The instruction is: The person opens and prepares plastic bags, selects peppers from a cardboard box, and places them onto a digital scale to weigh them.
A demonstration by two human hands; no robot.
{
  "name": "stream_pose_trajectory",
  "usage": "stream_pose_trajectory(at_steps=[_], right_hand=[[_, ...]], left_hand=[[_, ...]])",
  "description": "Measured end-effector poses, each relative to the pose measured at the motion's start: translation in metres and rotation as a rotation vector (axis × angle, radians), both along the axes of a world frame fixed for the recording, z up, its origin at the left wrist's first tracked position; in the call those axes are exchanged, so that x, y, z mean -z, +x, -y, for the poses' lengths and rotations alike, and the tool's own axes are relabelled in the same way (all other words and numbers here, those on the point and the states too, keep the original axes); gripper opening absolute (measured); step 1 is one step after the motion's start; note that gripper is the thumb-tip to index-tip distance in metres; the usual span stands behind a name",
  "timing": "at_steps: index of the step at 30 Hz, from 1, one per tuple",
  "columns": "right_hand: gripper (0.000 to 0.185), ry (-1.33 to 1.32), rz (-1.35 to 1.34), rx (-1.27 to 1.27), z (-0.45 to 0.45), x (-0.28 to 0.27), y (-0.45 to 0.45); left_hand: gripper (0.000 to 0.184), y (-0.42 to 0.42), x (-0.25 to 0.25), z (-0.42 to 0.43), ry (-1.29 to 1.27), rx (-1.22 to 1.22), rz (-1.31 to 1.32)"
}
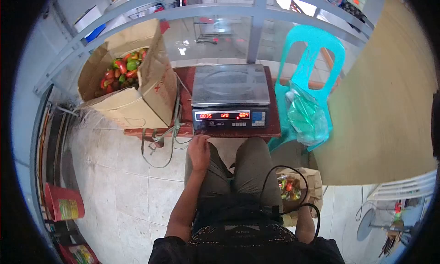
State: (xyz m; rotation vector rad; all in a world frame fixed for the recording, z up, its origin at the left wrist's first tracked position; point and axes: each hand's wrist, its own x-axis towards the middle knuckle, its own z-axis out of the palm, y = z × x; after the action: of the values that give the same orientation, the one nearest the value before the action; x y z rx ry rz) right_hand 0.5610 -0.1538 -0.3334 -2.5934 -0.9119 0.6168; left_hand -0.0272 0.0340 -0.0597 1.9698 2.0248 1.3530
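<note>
My left hand (198,154) is at the near edge of the table (274,119), fingers bent; whether they grip anything, I cannot tell. My right hand is hidden by the bag (313,183), grip undetermined. Loose peppers (126,71) fill the open box (158,99), left of the scale (230,87). Hazards: the straps (175,122) could snag my left hand and drag the box; knee contact could disturb the reading.

Right hand hidden beyond right forearm (304,227) at paper bag (313,183), bag contents (289,186) too small to identify, peppers (124,70) below top layer concealed by carton (158,94), scale (230,85) small print illegible, background (206,34) past railing (255,37) blurred
</note>
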Motion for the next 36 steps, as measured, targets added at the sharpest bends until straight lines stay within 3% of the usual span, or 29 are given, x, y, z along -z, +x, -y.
stream_pose_trajectory(at_steps=[2,4,5,6,9,11,12,14,16,19,21,25,27,29,32,36], right_hand=[[0.047,0.141,-0.183,0.160,0.019,0.055,0.008],[0.055,0.568,-0.724,0.399,0.030,0.118,0.025],[0.059,0.777,-0.998,0.513,0.030,0.124,0.023],[0.027,0.662,-1.208,0.525,0.035,0.110,0.022],[0.028,0.634,-1.406,0.717,0.041,0.094,0.014],[0.025,0.605,-1.252,0.648,0.041,0.074,0.008],[0.024,0.509,-0.965,0.462,0.040,0.067,0.006],[0.022,0.126,-0.136,0.052,0.031,0.028,-0.001],[0.023,0.198,0.054,0.047,0.019,-0.005,-0.002],[0.020,0.470,0.080,0.163,-0.024,-0.068,-0.010],[0.019,0.454,0.268,0.075,-0.058,-0.101,-0.007],[0.020,0.680,0.069,-0.256,-0.138,-0.237,-0.086],[0.018,0.537,0.172,-0.479,-0.179,-0.219,-0.098],[0.015,0.608,0.181,-0.740,-0.205,-0.242,-0.133],[0.019,0.666,0.209,-0.878,-0.247,-0.227,-0.149],[0.022,0.544,0.461,-0.789,-0.286,-0.202,-0.154]], left_hand=[[0.018,0.008,-0.001,-0.010,0.000,0.020,0.014],[0.018,0.016,0.002,-0.021,0.007,0.043,-0.010],[0.018,0.019,0.004,-0.023,0.008,0.063,-0.020],[0.017,0.021,0.005,-0.023,-0.012,0.073,-0.013],[0.017,0.024,0.007,-0.024,-0.067,0.106,0.003],[0.017,0.021,0.008,-0.022,-0.106,0.099,0.004],[0.017,0.019,0.013,-0.023,-0.110,0.095,0.029],[0.016,0.019,0.016,-0.023,-0.135,0.082,0.020],[0.016,0.017,0.019,-0.025,-0.162,0.063,0.011],[0.017,0.021,0.007,-0.024,-0.126,0.068,0.056],[0.017,0.020,0.001,-0.022,-0.107,0.068,0.079],[0.016,0.010,0.010,-0.011,-0.090,0.039,0.134],[0.015,0.007,0.010,-0.002,-0.124,0.011,0.192],[0.014,0.003,0.009,0.002,-0.145,-0.017,0.239],[0.012,0.001,0.011,0.003,-0.209,-0.031,0.247],[0.012,0.004,0.013,-0.001,-0.197,-0.014,0.123]])
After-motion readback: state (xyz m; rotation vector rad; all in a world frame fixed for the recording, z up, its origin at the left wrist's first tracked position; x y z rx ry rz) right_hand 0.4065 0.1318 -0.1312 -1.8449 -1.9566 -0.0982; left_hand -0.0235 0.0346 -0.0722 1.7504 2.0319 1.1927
